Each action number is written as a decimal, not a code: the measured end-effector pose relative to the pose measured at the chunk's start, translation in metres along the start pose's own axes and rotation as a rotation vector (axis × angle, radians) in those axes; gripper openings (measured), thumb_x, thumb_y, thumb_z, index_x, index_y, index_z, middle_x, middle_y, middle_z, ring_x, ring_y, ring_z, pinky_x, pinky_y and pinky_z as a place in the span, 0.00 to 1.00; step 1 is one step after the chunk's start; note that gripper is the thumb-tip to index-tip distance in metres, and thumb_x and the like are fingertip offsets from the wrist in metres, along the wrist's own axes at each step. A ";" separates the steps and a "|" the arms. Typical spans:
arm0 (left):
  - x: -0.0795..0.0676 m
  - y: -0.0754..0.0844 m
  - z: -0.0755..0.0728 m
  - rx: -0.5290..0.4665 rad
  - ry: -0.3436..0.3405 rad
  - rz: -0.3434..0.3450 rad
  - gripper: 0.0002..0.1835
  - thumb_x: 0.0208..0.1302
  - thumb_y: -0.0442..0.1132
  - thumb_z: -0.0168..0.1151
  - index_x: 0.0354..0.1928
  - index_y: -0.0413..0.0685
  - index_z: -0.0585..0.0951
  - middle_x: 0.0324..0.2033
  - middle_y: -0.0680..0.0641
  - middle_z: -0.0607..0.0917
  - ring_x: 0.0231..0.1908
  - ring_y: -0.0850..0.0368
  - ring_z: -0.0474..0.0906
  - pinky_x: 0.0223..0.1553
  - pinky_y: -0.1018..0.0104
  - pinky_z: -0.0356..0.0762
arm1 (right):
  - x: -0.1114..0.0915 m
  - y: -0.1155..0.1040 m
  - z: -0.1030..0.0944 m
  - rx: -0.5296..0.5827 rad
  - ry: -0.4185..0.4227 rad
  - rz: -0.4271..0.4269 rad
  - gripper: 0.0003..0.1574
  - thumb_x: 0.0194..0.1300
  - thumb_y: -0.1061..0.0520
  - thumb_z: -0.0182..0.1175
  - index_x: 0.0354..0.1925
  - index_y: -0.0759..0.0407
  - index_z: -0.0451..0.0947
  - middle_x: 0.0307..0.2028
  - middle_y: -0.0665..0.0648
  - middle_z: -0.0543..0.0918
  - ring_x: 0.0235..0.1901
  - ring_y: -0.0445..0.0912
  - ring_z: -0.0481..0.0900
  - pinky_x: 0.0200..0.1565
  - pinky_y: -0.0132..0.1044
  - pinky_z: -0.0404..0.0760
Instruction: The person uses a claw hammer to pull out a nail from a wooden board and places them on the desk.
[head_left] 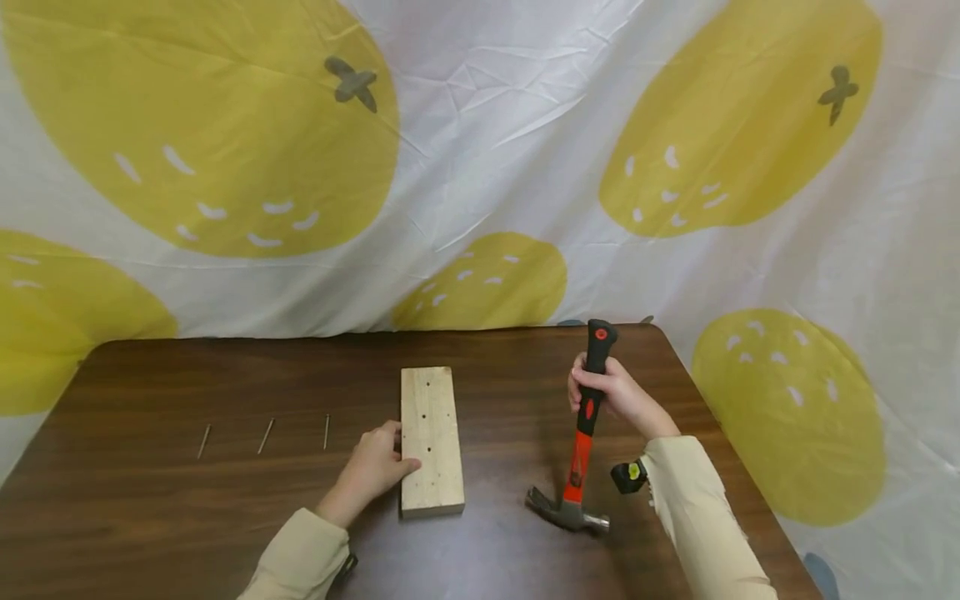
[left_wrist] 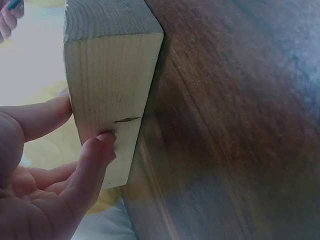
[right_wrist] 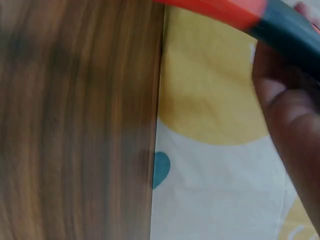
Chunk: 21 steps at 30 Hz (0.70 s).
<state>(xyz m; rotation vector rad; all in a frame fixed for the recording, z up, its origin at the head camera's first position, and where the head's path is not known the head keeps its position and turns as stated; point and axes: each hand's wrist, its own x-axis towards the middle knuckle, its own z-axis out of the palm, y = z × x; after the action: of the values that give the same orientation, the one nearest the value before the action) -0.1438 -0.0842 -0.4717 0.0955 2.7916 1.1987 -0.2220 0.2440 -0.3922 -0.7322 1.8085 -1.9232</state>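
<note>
A pale wooden block (head_left: 435, 479) lies lengthwise on the brown table, with several small dark holes in its top face. My left hand (head_left: 372, 465) holds it at its left edge, thumb over the top and fingers against the side. The left wrist view shows those fingers (left_wrist: 95, 155) beside a dark crack in the wood. To the right, my right hand (head_left: 618, 390) grips a claw hammer (head_left: 577, 467) by its black and red handle. The hammer hangs head down, close over the table. In the right wrist view only part of its handle (right_wrist: 290, 30) shows.
Three nails (head_left: 266, 436) lie apart in a row on the table (head_left: 150, 517), left of the block. Behind the table and along its right edge hangs a white cloth (head_left: 495, 100) with large yellow fruit prints.
</note>
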 end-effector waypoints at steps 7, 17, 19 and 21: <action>-0.002 0.000 -0.001 0.031 0.021 0.006 0.31 0.45 0.36 0.71 0.50 0.26 0.71 0.35 0.36 0.82 0.29 0.52 0.80 0.30 0.61 0.78 | 0.025 0.001 -0.013 -0.551 0.204 0.305 0.13 0.66 0.56 0.49 0.31 0.65 0.64 0.21 0.53 0.67 0.21 0.43 0.66 0.29 0.36 0.70; -0.005 0.002 0.000 0.089 0.051 0.031 0.32 0.44 0.36 0.71 0.49 0.25 0.71 0.31 0.35 0.81 0.25 0.53 0.79 0.30 0.57 0.77 | 0.076 0.035 -0.001 -1.038 0.199 0.531 0.21 0.65 0.51 0.51 0.43 0.70 0.62 0.26 0.59 0.73 0.25 0.48 0.74 0.28 0.38 0.73; -0.006 0.003 0.000 0.091 0.057 0.040 0.31 0.44 0.36 0.71 0.49 0.24 0.71 0.32 0.34 0.81 0.25 0.52 0.79 0.30 0.56 0.77 | 0.083 0.043 0.002 -1.107 0.203 0.563 0.19 0.64 0.51 0.53 0.39 0.68 0.66 0.25 0.59 0.74 0.24 0.49 0.75 0.27 0.39 0.73; -0.006 0.004 0.000 0.092 0.061 0.040 0.31 0.44 0.35 0.71 0.48 0.24 0.71 0.32 0.34 0.80 0.25 0.53 0.78 0.30 0.56 0.77 | 0.089 0.053 0.004 -1.162 0.210 0.588 0.19 0.63 0.51 0.54 0.38 0.67 0.68 0.25 0.59 0.75 0.22 0.49 0.75 0.25 0.39 0.74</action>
<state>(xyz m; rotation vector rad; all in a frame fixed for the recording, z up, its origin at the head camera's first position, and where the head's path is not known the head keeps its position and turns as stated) -0.1378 -0.0821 -0.4688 0.1254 2.9113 1.0986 -0.2927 0.1822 -0.4357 -0.2046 2.8103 -0.4778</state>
